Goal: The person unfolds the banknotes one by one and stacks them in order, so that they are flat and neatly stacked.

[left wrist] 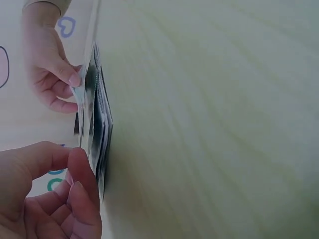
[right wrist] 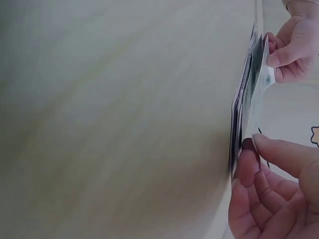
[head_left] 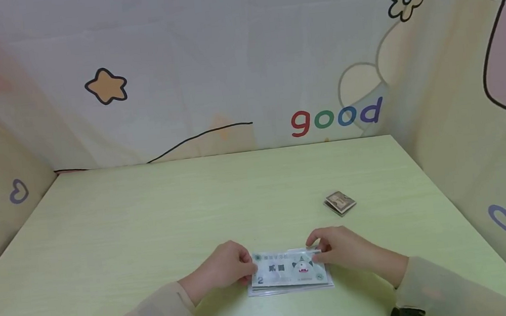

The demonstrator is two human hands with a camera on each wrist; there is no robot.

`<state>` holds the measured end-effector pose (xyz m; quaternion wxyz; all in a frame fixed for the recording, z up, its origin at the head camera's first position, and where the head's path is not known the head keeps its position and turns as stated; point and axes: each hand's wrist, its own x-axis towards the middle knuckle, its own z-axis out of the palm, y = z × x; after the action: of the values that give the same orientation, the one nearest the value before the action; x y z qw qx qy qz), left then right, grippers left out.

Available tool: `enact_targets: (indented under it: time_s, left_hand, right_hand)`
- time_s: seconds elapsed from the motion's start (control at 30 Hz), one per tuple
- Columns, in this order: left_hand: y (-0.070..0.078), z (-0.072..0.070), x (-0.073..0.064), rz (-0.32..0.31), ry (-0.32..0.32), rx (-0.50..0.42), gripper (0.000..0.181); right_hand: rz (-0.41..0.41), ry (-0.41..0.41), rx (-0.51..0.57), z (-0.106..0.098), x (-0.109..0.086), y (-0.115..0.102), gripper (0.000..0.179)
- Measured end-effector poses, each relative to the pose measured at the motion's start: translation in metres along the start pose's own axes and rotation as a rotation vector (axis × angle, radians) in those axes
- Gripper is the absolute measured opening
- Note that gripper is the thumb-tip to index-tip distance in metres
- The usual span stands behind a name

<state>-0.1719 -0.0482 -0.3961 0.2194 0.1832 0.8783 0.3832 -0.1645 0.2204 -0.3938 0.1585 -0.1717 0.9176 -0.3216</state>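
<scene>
A pale play banknote (head_left: pixel 287 275) printed with a 2 and a cartoon face lies level in front of me, close over a small stack of notes (head_left: pixel 294 290) in clear sleeves. My left hand (head_left: pixel 226 264) pinches its left end between thumb and curled fingers. At the opposite end, my right hand (head_left: pixel 341 247) pinches the note near its right edge. In the right wrist view the banknote (right wrist: pixel 257 104) stands slightly apart from the darker stack (right wrist: pixel 239 112) beneath it. The left wrist view shows the stack's edges (left wrist: pixel 103 124) as several thin layers.
A folded brown note (head_left: pixel 340 202) rests on the light green tabletop (head_left: pixel 170 201), beyond my right hand. Cloth walls (head_left: pixel 208 70) with printed drawings and the word good enclose the table at the back and both sides.
</scene>
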Motion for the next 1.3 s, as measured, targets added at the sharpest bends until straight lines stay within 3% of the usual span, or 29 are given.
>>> enact_targets:
  time_s: [0.23, 0.5, 0.9, 1.03, 1.13, 1.3]
  left_hand:
    - [0.0, 0.002, 0.001, 0.003, -0.024, 0.068, 0.024]
    - [0.003, 0.005, 0.005, -0.039, -0.035, 0.164, 0.025]
    - [0.021, 0.008, 0.002, 0.013, 0.022, 0.707, 0.019]
    - [0.026, 0.011, 0.002, 0.081, 0.062, 0.874, 0.027]
    - [0.027, 0.014, 0.001, 0.2, 0.038, 1.005, 0.025]
    - [0.029, 0.017, -0.002, 0.39, -0.021, 1.162, 0.017]
  right_hand:
    - [0.106, -0.014, -0.019, 0.005, 0.003, -0.003, 0.018]
    - [0.143, -0.025, -0.061, 0.006, 0.004, -0.012, 0.016]
    - [0.166, -0.016, -0.168, 0.012, 0.006, -0.016, 0.02]
    - [0.153, 0.011, -0.259, 0.012, 0.005, -0.019, 0.022]
    - [0.14, 0.023, -0.326, 0.012, 0.003, -0.022, 0.021]
    - [0.131, 0.011, -0.341, 0.012, 0.001, -0.024, 0.017]
